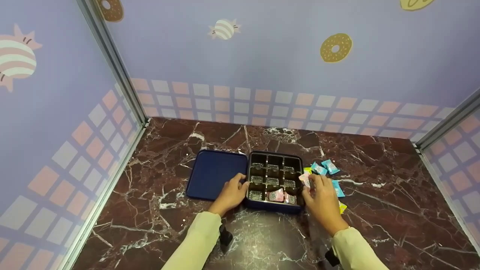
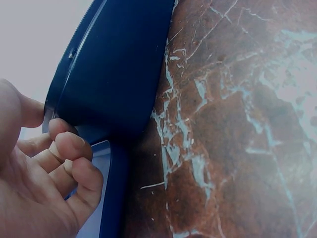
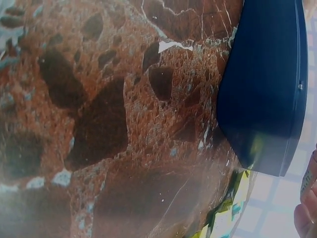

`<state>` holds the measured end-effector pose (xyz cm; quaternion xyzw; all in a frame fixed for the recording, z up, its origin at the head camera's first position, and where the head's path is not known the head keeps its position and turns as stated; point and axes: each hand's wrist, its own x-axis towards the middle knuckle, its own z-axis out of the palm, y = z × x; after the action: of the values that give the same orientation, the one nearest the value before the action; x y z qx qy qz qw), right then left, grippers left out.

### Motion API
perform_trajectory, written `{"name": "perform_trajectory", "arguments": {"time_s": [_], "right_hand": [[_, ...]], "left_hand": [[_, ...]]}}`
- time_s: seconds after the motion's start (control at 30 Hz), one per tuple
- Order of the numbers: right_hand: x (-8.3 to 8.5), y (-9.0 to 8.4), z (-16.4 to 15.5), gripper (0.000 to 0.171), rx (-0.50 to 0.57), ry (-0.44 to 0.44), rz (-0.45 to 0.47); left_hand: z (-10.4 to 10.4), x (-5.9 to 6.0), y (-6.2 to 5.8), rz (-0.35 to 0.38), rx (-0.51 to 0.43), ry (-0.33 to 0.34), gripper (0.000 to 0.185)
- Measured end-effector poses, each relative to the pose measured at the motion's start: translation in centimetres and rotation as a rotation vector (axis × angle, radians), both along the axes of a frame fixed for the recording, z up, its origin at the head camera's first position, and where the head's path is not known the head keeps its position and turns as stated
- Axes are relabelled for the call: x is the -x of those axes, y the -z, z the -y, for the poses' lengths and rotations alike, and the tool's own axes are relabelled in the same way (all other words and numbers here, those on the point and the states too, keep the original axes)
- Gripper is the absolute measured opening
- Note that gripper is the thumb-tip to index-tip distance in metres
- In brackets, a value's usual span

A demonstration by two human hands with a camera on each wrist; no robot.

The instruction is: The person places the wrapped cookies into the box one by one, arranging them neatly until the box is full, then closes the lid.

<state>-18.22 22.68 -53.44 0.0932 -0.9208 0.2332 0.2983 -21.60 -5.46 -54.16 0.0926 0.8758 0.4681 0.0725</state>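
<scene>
From the head camera: left hand curled against the left wall of the dark blue box, fingertips over its rim; right hand at the box's right edge, grip pinching a pink wrapped candy, half hidden by the fingers. Box sectioned into nine compartments, two pink candies lying in the front row; contents of the other cells hard to make out. Blue lid flat on the counter, just left of the box and touching it. Loose blue candies and yellow ones right of the box, several covered by the right hand. Walls close on three sides; open counter toward the wearer and to the far left.

From the left wrist: fingers curled on the blue box wall, thumb behind the edge; interior out of sight. Bare marble to the right.

From the right wrist: box corner blurred, only a sliver of the hand at the frame edge, grip not readable; yellow wrapper cut off below.
</scene>
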Motion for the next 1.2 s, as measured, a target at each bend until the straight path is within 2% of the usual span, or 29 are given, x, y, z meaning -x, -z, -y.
{"name": "perform_trajectory", "arguments": {"time_s": [0.37, 0.87, 1.2], "right_hand": [[-0.18, -0.49, 0.38, 0.03, 0.016, -0.005, 0.013], [-0.11, -0.35, 0.65, 0.031, 0.01, -0.025, -0.025], [-0.15, -0.5, 0.95, 0.029, 0.008, -0.019, 0.012]], "left_hand": [[-0.05, 0.01, -0.12, 0.021, 0.001, -0.004, 0.032], [-0.05, 0.07, 0.22, -0.012, 0.001, -0.008, 0.031], [-0.03, -0.1, 0.03, -0.017, 0.002, -0.01, 0.031]]}}
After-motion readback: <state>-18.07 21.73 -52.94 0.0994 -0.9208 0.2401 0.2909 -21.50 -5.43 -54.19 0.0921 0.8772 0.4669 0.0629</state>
